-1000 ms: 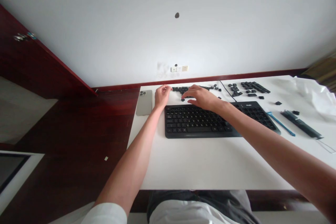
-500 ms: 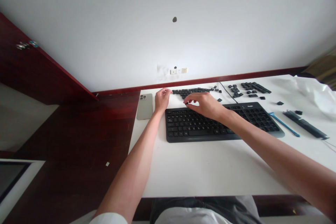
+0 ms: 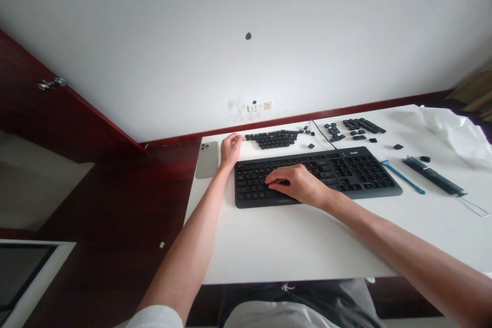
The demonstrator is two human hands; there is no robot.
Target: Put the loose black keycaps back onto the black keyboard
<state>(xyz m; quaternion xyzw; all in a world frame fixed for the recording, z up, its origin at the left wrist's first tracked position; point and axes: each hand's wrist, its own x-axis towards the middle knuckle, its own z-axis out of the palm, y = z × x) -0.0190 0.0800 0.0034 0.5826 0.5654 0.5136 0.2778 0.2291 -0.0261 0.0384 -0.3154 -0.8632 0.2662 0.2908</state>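
Observation:
A black keyboard (image 3: 346, 171) lies on the white table (image 3: 307, 246). My right hand (image 3: 295, 184) rests over its lower left-middle keys, fingers curled down and pinched; the earlier frames show a small black keycap between them, hidden now. My left hand (image 3: 230, 149) sits on the table by the keyboard's far left corner, fingers curled loosely with nothing seen in them. Just right of it, behind the keyboard, lies a pile of loose black keycaps (image 3: 274, 138).
A second group of keycaps (image 3: 357, 125) lies at the back right, with stray caps nearby. A phone (image 3: 207, 160) lies face down at the table's left edge. Right of the keyboard are a blue tool (image 3: 403, 177), a long black bar (image 3: 432, 175) and crumpled white sheeting (image 3: 453, 133).
My right hand drew back from the keycap pile with a cap pinched in its fingers and came down onto the keyboard's lower keys. My left hand barely moved.

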